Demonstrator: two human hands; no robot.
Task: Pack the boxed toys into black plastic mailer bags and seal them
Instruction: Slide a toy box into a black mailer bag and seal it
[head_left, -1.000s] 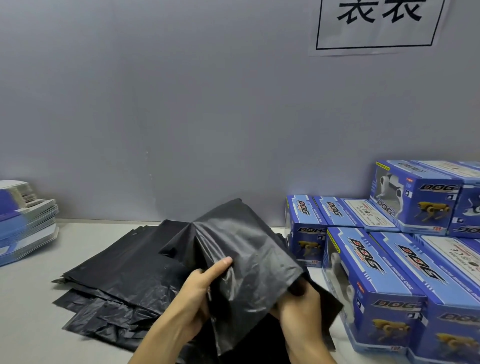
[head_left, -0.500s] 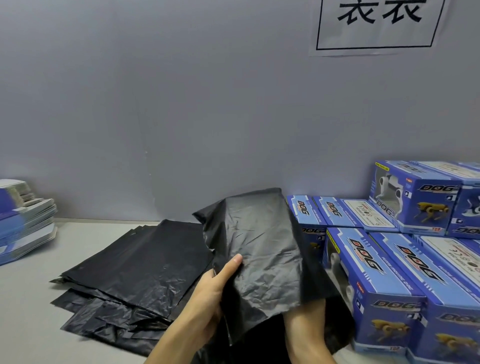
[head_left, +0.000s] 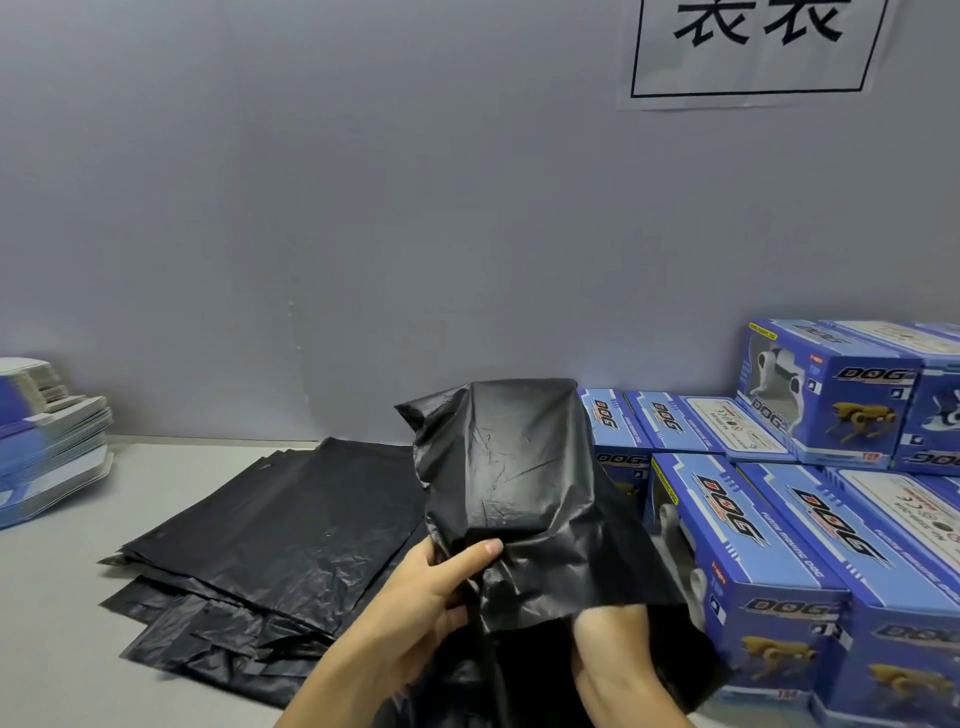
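Observation:
A black mailer bag (head_left: 519, 467) stands upright in front of me, stretched taut over a box-shaped thing inside it; the box itself is hidden. My left hand (head_left: 436, 587) pinches the bag's loose plastic at its lower left, thumb on the front. My right hand (head_left: 618, 644) is mostly under the bag's open lower edge, its fingers hidden. Blue boxed toys marked DOG (head_left: 748, 561) are stacked at the right.
A pile of flat black mailer bags (head_left: 275, 551) lies on the grey table (head_left: 52, 623) to my left. A stack of blue and white flat cards (head_left: 47, 441) sits at the far left. A grey wall with a paper sign (head_left: 753, 47) is behind.
The bag has gone from a loose, slack sheet to being drawn tight over a boxy shape and has shifted right. My left thumb moved up and right with it.

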